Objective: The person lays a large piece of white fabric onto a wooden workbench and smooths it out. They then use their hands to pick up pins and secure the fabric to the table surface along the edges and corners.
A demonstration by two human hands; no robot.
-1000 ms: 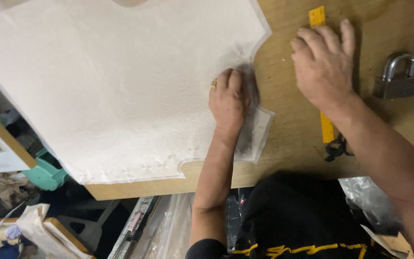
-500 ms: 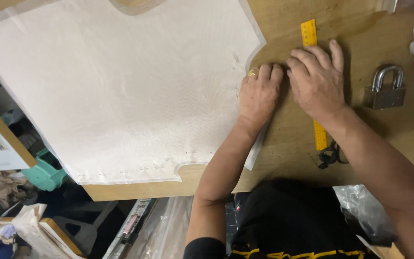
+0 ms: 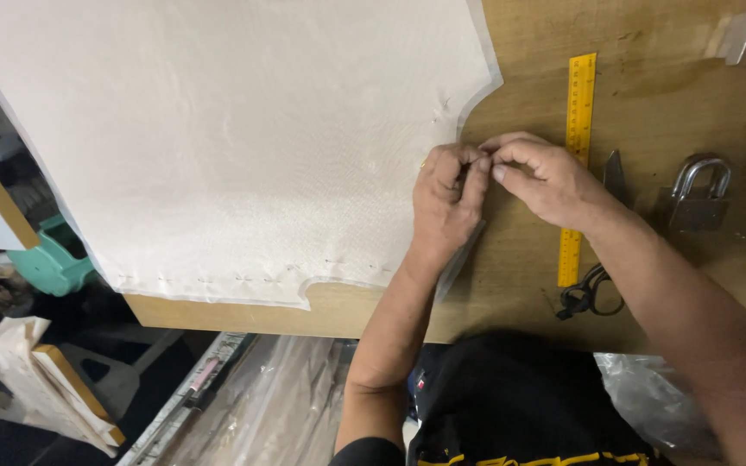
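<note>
Head view. A large piece of white fabric (image 3: 243, 147) lies flat on the wooden table (image 3: 649, 95), its lower and right edges carrying small stitch-like marks. The left hand (image 3: 444, 203) and right hand (image 3: 539, 177) meet at the fabric's right edge, below the curved cut-out; their fingertips are pressed together, pinching the edge or something small on it, too small to identify. The left palm rests on the cloth, apparently to keep it from sliding. Just right of the hands, a yellow ruler (image 3: 576, 164) lies upright along the table, with black-handled scissors (image 3: 593, 285) partly under the right wrist and a metal padlock (image 3: 697, 198) beyond, seemingly within reach. A green container (image 3: 49, 259) stands below the table's left; its contents cannot be seen.
</note>
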